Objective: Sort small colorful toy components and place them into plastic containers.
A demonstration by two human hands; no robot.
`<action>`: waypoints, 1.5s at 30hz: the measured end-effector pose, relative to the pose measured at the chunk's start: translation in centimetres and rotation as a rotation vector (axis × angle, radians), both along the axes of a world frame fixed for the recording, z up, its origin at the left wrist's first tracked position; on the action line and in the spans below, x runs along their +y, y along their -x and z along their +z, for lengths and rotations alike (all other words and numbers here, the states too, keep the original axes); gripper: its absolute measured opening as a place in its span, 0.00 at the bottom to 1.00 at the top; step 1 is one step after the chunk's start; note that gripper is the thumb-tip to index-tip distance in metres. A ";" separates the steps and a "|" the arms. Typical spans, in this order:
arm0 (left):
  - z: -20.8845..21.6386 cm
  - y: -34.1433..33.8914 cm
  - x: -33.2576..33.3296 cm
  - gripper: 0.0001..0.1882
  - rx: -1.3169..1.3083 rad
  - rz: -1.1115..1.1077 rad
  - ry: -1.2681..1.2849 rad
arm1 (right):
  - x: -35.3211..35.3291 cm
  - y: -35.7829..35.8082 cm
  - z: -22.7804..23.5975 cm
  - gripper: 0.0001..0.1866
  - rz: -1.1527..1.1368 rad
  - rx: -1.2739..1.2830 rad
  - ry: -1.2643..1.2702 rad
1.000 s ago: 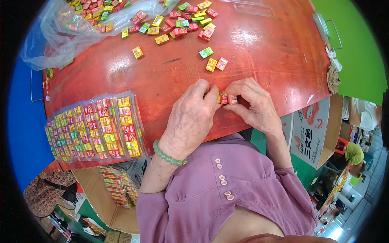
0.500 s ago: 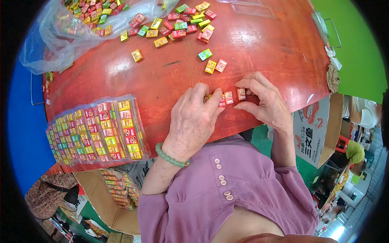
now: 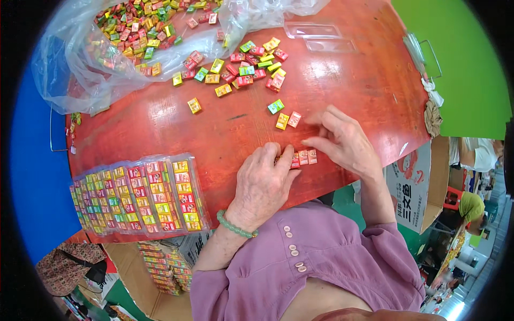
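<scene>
At the near edge of the red table, my left hand (image 3: pixel 263 179) curls around one end of a short row of small candy-sized boxes (image 3: pixel 303 158). Red and pink boxes stick out to the right of its fingertips; the part under the fingers is hidden. My right hand (image 3: pixel 347 142) is raised just beyond the row's right end, thumb and fingers apart, holding nothing that I can see. Its fingertips are slightly blurred. Ahead of both hands lie three loose boxes: a green one (image 3: pixel 276 106), a yellow one (image 3: pixel 282 121) and a pink one (image 3: pixel 294 119).
A loose pile of boxes (image 3: pixel 246 70) lies farther back beside a clear plastic bag (image 3: pixel 69 75) full of more. Filled clear trays (image 3: pixel 187 195) overlap at the left. Two clear trays (image 3: pixel 312 30) lie at the back. Cardboard cartons (image 3: pixel 423 182) stand below the table.
My right hand has let go of a small box, which now sits at the row's right end, and has lifted away from it. My left hand stays at the row. The whole view has shifted.
</scene>
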State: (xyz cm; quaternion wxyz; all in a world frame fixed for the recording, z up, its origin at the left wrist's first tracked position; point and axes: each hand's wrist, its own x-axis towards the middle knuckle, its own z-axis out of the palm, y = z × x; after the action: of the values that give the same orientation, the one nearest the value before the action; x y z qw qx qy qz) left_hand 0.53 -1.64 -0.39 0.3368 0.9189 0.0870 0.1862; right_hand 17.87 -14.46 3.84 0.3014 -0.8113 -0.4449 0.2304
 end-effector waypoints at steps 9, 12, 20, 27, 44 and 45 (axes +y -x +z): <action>-0.2 0.3 0.1 0.24 -0.001 0.008 0.050 | 4.2 0.8 -2.2 0.21 0.042 -0.257 -0.069; -0.2 0.2 0.1 0.24 -0.009 0.003 0.047 | 3.9 0.9 -2.7 0.18 0.050 -0.274 -0.093; -0.5 0.4 0.4 0.23 -0.024 0.005 0.057 | -0.2 -0.4 -1.4 0.14 0.007 -0.146 -0.051; -0.2 0.5 0.8 0.24 0.045 -0.014 0.149 | -5.0 -0.7 -1.0 0.18 0.057 -0.054 0.055; 0.2 -0.1 -0.7 0.19 0.017 0.002 -0.064 | -4.2 1.9 -2.8 0.16 0.161 -0.275 -0.176; 0.4 -0.1 -0.8 0.19 0.018 0.017 -0.070 | -4.2 2.0 -2.6 0.15 0.159 -0.277 -0.178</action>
State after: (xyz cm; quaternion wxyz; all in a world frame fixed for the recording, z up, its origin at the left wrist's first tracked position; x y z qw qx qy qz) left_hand 0.68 -2.43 0.04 0.3020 0.9310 0.0911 0.1838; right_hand 15.91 -18.68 1.24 0.2886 -0.7677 -0.5634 0.0996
